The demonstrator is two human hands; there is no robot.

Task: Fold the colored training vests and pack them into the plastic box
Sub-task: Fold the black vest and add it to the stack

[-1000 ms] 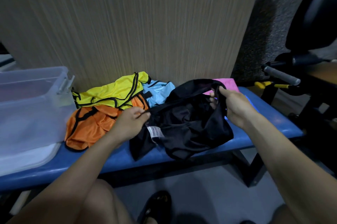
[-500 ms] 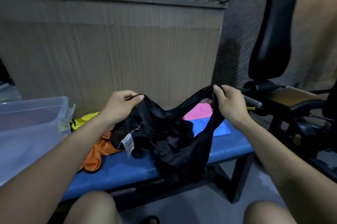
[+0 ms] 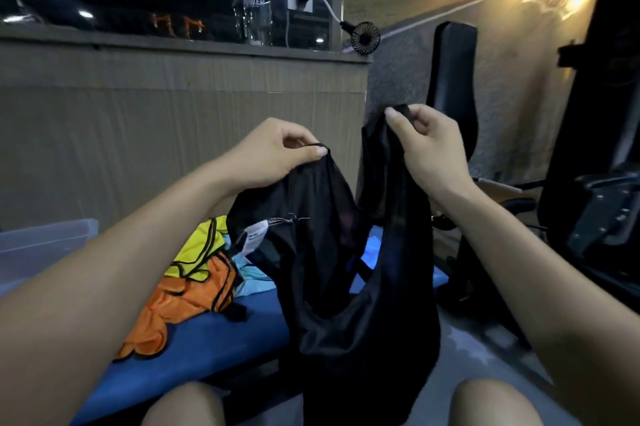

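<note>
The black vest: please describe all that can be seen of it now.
The black vest is thin, slightly see-through cloth, like mesh. It hangs in the air in front of the blue bench, crumpled, not yet folded. The left hand pinches one upper edge and the right hand pinches the other, higher. A white label hangs from a seam. The lower part drops between the person's knees.
</note>
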